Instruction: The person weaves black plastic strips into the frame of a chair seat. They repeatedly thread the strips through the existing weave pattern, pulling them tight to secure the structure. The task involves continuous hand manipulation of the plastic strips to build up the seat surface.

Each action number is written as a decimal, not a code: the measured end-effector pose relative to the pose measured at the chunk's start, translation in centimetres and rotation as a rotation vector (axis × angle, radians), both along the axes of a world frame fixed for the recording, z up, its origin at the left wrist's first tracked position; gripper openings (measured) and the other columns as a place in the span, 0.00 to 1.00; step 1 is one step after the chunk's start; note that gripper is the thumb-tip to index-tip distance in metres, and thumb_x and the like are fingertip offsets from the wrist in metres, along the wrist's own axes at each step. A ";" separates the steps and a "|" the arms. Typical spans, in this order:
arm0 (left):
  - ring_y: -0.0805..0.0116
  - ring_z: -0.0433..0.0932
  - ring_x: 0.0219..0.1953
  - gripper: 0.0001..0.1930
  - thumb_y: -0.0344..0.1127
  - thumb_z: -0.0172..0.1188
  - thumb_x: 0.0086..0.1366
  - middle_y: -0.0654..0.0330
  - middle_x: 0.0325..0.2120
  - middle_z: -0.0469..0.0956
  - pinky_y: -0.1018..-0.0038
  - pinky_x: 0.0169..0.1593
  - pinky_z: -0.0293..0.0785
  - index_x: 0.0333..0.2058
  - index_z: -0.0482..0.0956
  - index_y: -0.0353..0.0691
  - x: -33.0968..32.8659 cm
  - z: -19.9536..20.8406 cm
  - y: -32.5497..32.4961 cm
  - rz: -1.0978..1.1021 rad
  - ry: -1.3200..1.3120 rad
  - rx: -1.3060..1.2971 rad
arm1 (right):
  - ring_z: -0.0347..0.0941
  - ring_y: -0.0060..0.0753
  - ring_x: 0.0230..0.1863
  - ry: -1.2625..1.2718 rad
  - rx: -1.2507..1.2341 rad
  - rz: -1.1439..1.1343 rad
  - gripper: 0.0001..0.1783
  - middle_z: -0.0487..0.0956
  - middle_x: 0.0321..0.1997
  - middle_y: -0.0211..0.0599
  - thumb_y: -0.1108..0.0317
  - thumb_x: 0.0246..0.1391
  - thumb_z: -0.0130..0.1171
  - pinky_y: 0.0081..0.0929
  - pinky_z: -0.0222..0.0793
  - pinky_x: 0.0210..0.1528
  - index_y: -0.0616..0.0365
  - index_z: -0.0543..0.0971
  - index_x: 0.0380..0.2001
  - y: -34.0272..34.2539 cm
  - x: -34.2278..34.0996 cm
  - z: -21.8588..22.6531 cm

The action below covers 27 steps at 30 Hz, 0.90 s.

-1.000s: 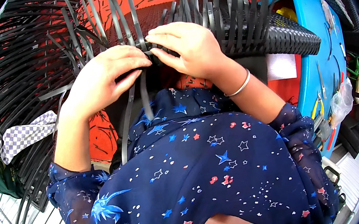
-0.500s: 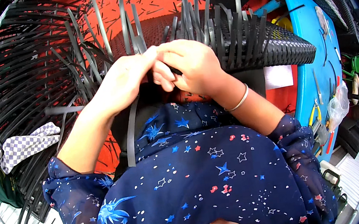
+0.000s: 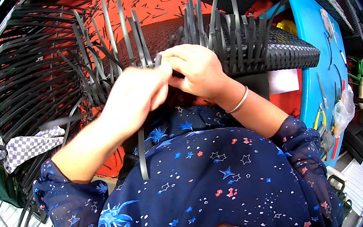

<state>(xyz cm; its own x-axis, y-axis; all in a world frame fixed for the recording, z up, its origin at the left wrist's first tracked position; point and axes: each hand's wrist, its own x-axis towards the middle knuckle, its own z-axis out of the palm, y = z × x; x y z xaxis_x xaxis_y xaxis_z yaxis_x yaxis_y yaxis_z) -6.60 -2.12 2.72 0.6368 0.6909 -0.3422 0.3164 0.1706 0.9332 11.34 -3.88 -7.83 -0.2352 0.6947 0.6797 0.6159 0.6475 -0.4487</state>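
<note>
My left hand (image 3: 136, 92) is closed, slightly blurred, with a dark grey flat plastic strip (image 3: 143, 156) hanging below it over my lap. A short strip end pokes up between both hands. Against it, my right hand (image 3: 196, 69) has its fingers curled and pressed together, its fingertips meeting my left hand; what lies inside the curl is partly hidden. Right behind the hands is a black woven wicker panel (image 3: 295, 46), its right end rounded. Along its edge several loose strips (image 3: 200, 20) stand upright, and more stick up to the left of my hands.
Stacked black slatted frames (image 3: 30, 60) fill the left, with a checkered cloth (image 3: 33, 148) on them. The red floor (image 3: 152, 4) is littered with strip offcuts. At right, a blue table (image 3: 318, 66) carries yellow-handled pliers (image 3: 318, 115) and a plastic bag (image 3: 346, 111).
My left hand has dropped lower and turned into a closer fist. The hanging strip has shifted down and right with it. The right hand has moved little.
</note>
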 end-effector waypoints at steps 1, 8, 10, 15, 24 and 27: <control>0.76 0.56 0.14 0.31 0.44 0.43 0.78 0.67 0.09 0.62 0.75 0.23 0.52 0.11 0.62 0.42 0.0 -0.3 1.2 0.005 0.013 -0.011 | 0.79 0.38 0.35 -0.016 0.006 0.001 0.13 0.81 0.37 0.35 0.69 0.45 0.68 0.32 0.77 0.41 0.58 0.82 0.36 0.1 0.1 -0.2; 0.69 0.81 0.40 0.25 0.48 0.44 0.77 0.58 0.39 0.85 0.72 0.52 0.72 0.42 0.86 0.33 1.0 -4.5 8.8 0.059 0.078 0.357 | 0.78 0.37 0.37 -0.005 0.054 -0.006 0.16 0.80 0.36 0.33 0.66 0.48 0.68 0.33 0.77 0.42 0.55 0.81 0.42 -0.1 -0.2 -0.6; 0.65 0.80 0.47 0.25 0.48 0.45 0.76 0.56 0.45 0.84 0.70 0.60 0.68 0.43 0.86 0.34 1.6 -5.6 9.9 -0.033 0.155 0.405 | 0.78 0.36 0.37 -0.035 0.012 0.021 0.18 0.79 0.37 0.32 0.66 0.49 0.68 0.33 0.76 0.41 0.53 0.81 0.45 -0.4 0.0 -0.1; 0.60 0.79 0.52 0.26 0.50 0.45 0.76 0.53 0.47 0.83 0.68 0.62 0.66 0.42 0.86 0.33 3.3 -6.0 11.2 -0.201 0.362 0.507 | 0.78 0.36 0.37 -0.081 0.020 0.021 0.17 0.79 0.38 0.32 0.64 0.49 0.69 0.32 0.76 0.41 0.52 0.84 0.44 -0.4 0.0 -0.2; 0.57 0.79 0.53 0.23 0.46 0.61 0.68 0.49 0.48 0.80 0.67 0.58 0.72 0.55 0.77 0.36 0.1 -4.1 6.4 0.147 0.422 0.881 | 0.79 0.38 0.40 -0.028 0.031 0.014 0.13 0.80 0.40 0.35 0.65 0.48 0.69 0.33 0.76 0.43 0.54 0.86 0.39 -0.4 -0.3 -0.4; 0.54 0.78 0.54 0.23 0.43 0.64 0.66 0.48 0.48 0.79 0.66 0.59 0.71 0.54 0.77 0.35 -1.1 -4.3 4.9 0.066 0.420 0.949 | 0.79 0.38 0.40 -0.048 -0.014 0.018 0.14 0.80 0.40 0.35 0.65 0.48 0.69 0.33 0.76 0.44 0.54 0.85 0.40 -0.6 -0.1 -0.2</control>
<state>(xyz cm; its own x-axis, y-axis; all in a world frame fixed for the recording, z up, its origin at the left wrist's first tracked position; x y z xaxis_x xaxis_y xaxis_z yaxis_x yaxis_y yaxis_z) -7.69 2.75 -1.56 0.5432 0.8212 0.1748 0.6635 -0.5474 0.5101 11.21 -4.46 -8.01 -0.2800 0.6991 0.6579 0.6251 0.6529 -0.4277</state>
